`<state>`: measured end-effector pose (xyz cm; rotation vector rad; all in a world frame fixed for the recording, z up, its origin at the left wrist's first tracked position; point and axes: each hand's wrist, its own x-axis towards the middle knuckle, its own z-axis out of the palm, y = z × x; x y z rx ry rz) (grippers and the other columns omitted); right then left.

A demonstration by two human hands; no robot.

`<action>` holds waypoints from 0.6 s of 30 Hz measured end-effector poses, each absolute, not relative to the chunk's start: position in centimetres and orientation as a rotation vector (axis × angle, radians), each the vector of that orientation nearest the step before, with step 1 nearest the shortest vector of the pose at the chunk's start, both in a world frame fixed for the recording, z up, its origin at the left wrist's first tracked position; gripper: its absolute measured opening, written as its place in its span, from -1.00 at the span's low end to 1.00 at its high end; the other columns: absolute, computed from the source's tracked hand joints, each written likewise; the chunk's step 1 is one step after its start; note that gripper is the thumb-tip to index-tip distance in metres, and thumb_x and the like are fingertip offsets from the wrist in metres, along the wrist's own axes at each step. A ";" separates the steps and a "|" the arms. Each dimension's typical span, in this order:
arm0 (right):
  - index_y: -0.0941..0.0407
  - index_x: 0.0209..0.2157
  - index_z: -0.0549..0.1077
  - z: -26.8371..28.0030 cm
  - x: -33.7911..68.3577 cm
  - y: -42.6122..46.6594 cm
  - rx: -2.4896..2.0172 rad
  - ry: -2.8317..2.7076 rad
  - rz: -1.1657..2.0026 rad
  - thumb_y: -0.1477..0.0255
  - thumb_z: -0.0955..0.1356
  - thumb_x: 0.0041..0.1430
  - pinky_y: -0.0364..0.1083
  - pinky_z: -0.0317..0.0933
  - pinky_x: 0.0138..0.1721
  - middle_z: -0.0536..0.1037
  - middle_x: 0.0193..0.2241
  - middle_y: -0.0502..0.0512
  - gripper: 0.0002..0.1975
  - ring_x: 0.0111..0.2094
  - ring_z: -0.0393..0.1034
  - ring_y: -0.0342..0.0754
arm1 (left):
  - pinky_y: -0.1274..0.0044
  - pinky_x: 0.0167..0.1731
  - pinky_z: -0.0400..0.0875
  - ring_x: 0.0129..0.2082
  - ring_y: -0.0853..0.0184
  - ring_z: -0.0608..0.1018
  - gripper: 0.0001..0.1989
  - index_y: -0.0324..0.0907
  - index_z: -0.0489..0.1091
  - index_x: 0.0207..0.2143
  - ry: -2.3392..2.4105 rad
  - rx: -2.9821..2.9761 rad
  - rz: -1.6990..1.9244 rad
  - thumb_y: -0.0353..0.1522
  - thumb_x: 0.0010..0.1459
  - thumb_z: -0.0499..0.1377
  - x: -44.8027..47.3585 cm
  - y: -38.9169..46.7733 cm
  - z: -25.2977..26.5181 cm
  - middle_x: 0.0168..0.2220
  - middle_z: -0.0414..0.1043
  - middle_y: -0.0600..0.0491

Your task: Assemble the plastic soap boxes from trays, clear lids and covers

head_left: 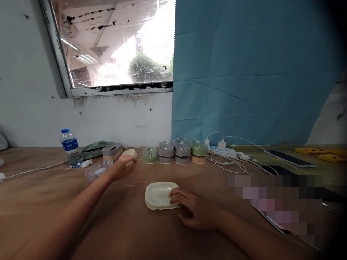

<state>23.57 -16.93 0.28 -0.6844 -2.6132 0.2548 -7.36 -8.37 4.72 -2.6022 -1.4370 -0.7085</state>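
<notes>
On the brown table in front of me lies a shallow cream rectangular tray or lid (159, 195) with rounded corners. My right hand (199, 209) is at its right side, fingertips resting on the tray, thumb spread apart below. My left hand (123, 169) is stretched out to the far left, beside a small stack of cream lids or trays (129, 154). Its fingers are extended next to the stack; whether they touch it I cannot tell. A clear plastic container (98, 170) sits just left of that wrist.
Along the wall stand a grey-and-peach box (112, 151), a green box (150, 155), grey boxes (166, 152) and a green-and-peach box (199, 152). A water bottle (71, 148) and green pouch (94, 148) are left. A power strip (223, 151), cables and phone (288, 158) lie right.
</notes>
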 end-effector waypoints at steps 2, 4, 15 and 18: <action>0.15 -0.13 0.27 0.2 23.5 -16.8 -0.661 -2.623 0.195 0.56 0.27 -0.10 -0.04 0.09 -0.01 0.37 -0.18 0.16 -0.60 -0.09 0.21 -0.03 | 0.54 -0.14 0.23 -0.16 0.29 0.42 -0.79 -0.14 0.32 -0.29 -1.745 -2.218 -0.707 -0.40 -0.03 0.01 -9.7 -5.3 5.6 -0.21 0.43 0.05; 0.17 -0.15 0.29 0.1 23.5 -16.6 -0.635 -2.640 0.144 0.56 0.27 -0.10 -0.02 0.09 -0.01 0.40 -0.23 0.15 -0.62 -0.14 0.23 -0.03 | 0.44 -0.16 0.23 -0.15 0.16 0.42 -0.72 -0.22 0.30 -0.23 -1.879 -2.042 -0.723 -0.40 -0.06 0.01 -11.7 -2.8 5.9 -0.19 0.42 -0.08; 0.16 -0.18 0.30 -0.6 23.1 -16.2 -0.637 -2.579 0.036 0.59 0.24 -0.14 0.00 0.13 -0.10 0.43 -0.31 0.14 -0.62 -0.24 0.27 -0.02 | 0.52 -0.33 0.25 -0.27 0.20 0.49 -0.72 -0.16 0.25 -0.26 -2.073 -1.850 -0.710 -0.49 -0.12 0.06 -14.6 0.7 3.5 -0.34 0.49 -0.01; 0.17 -0.18 0.30 -0.6 23.1 -16.1 -0.654 -2.569 0.044 0.59 0.24 -0.15 0.00 0.14 -0.11 0.43 -0.33 0.13 -0.62 -0.26 0.27 -0.03 | 0.57 -0.39 0.26 -0.30 0.25 0.50 -0.76 -0.16 0.24 -0.29 -2.045 -1.874 -0.754 -0.50 -0.10 0.05 -14.8 0.7 3.3 -0.34 0.49 0.00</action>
